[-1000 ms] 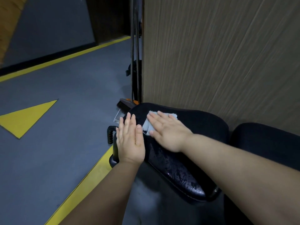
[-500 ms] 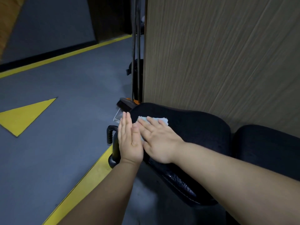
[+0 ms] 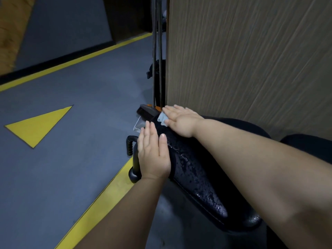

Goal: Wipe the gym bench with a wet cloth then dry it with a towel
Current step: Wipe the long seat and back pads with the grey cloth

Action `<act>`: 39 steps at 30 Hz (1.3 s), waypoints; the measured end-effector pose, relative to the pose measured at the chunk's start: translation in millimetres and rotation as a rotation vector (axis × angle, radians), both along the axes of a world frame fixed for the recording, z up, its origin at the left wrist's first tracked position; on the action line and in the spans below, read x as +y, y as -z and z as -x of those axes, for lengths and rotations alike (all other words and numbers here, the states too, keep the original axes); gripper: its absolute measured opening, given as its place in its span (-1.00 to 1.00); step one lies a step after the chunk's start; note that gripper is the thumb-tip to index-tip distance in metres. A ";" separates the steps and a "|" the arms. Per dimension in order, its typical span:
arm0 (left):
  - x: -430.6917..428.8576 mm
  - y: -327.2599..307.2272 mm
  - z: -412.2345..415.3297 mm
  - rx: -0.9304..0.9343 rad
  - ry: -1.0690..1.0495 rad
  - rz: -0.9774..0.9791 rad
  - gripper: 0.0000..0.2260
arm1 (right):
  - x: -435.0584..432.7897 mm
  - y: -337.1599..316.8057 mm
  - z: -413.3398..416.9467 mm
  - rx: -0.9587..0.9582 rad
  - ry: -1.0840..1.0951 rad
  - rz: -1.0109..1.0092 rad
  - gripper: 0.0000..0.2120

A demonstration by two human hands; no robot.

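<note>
A wood-grain panel (image 3: 251, 60) hems the wet black table (image 3: 197, 177) on the right. What seems a broom head (image 3: 145, 111) sits just beyond its far end. The left grip (image 3: 152, 151) lies flat on the table's left edge, fingers together. The right grip (image 3: 181, 121), fingers straight, presses the cloth (image 3: 162, 119), which has slid from beside the left grip to the far end.

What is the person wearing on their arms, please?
Nothing that shows: the left forearm and right forearm are bare, with no sleeves, watch or bracelet. The left grip and right grip are ungloved, with no rings visible.
</note>
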State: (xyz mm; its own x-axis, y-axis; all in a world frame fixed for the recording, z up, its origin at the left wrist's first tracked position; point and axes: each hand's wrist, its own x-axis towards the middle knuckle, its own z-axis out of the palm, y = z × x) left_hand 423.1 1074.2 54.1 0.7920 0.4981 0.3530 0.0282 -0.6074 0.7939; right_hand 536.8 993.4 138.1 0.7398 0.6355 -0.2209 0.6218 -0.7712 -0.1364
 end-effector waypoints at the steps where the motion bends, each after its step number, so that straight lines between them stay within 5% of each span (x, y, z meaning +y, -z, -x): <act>1: 0.3 0.9 0.5 0.017 -0.010 -0.043 -0.30 | -4.9 0.3 -4.4 0.023 0.037 -0.019 -0.47; 6: 0.8 -1.8 2.8 0.104 -0.023 -0.116 -0.29 | -43.4 2.0 -17.0 0.104 0.209 -0.076 -0.49; 19: -3.4 -20.5 10.0 0.404 -0.075 -0.314 -0.51 | -135.6 13.0 18.7 -0.050 0.448 -0.005 -0.48; 24: -42.6 -43.5 19.7 0.505 0.195 -0.597 -0.49 | -158.8 13.3 63.2 -0.027 0.456 -0.032 -0.47; 31: -85.3 -60.8 50.1 0.672 0.410 -0.716 -0.47 | -177.1 10.0 143.2 0.002 0.399 -0.119 -0.49; 39: -127.9 -80.0 97.6 0.772 0.603 -0.528 -0.51 | -188.0 -15.4 198.2 0.074 0.320 -0.138 -0.59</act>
